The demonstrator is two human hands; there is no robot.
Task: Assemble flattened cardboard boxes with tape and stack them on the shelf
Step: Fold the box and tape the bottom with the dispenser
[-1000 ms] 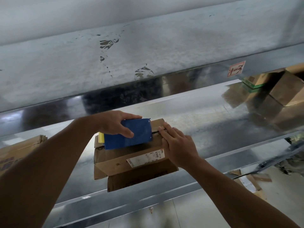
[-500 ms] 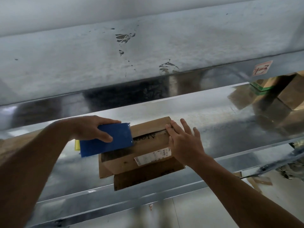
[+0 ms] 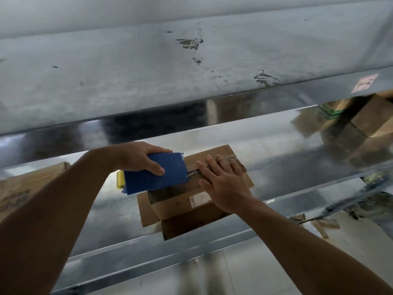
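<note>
A small brown cardboard box (image 3: 234, 154) with a white label sits on the shiny metal shelf (image 3: 297, 150). One flap sticks out at its lower left. My left hand (image 3: 138, 157) grips a blue tape dispenser (image 3: 157, 173) with a yellow roll at its left end; the dispenser's right edge lies over the box's top seam. My right hand (image 3: 225, 182) presses flat on the box top, fingers spread over the seam, covering part of the label.
Another brown box (image 3: 25, 186) stands on the same shelf at far left. More cardboard boxes (image 3: 370, 116) sit at the back right, mirrored in the metal. An upper shelf (image 3: 191, 67) hangs low above. Cardboard scraps (image 3: 325, 226) lie on the floor at right.
My right hand slid from the box's right edge onto its top and now lies flat over the seam. The left hand with the dispenser moved left, then came back against the seam.
</note>
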